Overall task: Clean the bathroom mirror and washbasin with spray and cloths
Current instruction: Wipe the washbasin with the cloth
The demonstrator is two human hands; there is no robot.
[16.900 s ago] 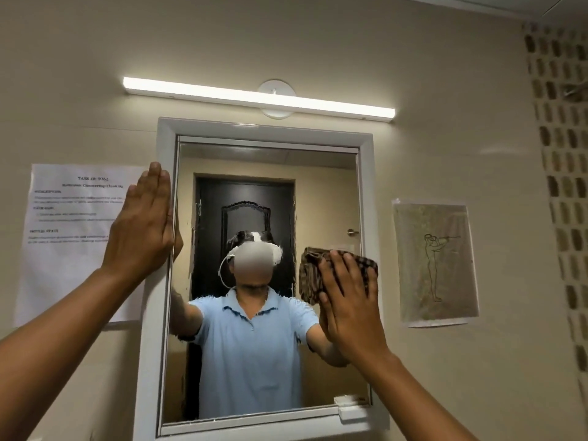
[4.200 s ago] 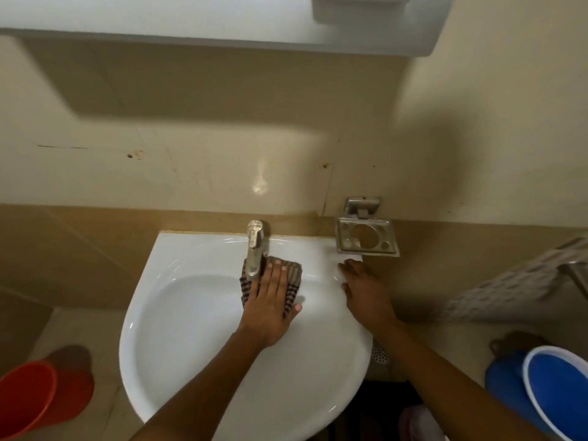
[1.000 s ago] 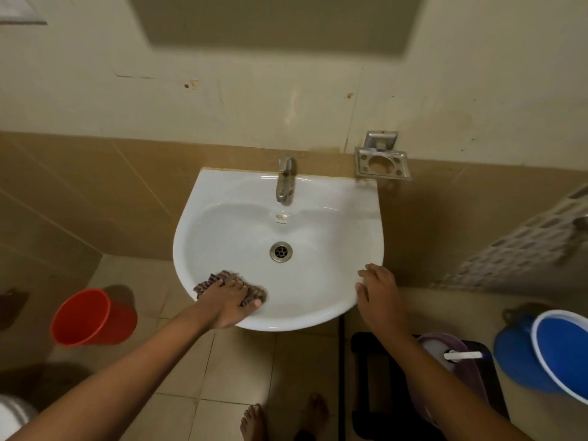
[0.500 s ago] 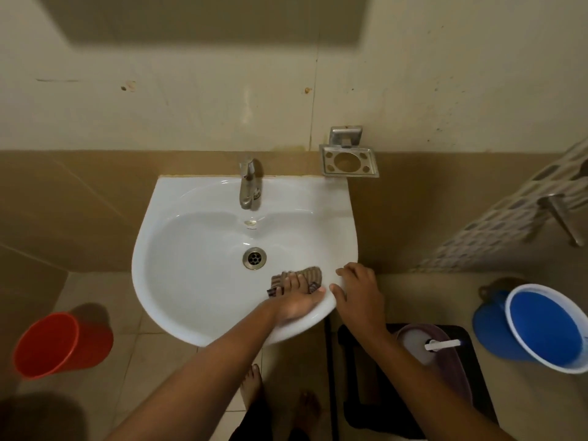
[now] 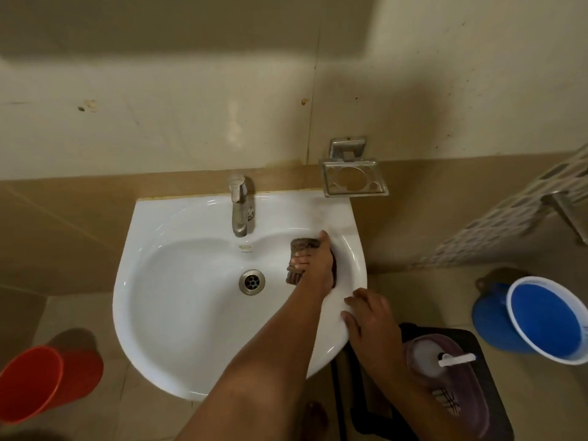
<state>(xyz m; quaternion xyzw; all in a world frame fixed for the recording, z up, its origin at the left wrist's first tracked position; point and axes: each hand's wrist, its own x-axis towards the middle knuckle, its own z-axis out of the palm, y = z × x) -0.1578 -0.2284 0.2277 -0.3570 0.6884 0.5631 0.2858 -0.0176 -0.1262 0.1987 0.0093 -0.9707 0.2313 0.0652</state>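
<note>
Washbasin (image 5: 178, 313) wiping is under way: my left hand (image 5: 313, 261) is pressing the cloth (image 5: 304, 245) flat-fingered against the right inner wall; my right hand (image 5: 370, 316), fingers relaxed, is steadying the rim. Mirror out of view.

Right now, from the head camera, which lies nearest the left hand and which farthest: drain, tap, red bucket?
From the left hand:
1. Drain, just beside it in the bowl.
2. Tap, at the basin's back edge.
3. Red bucket, on the floor, far left.
</note>
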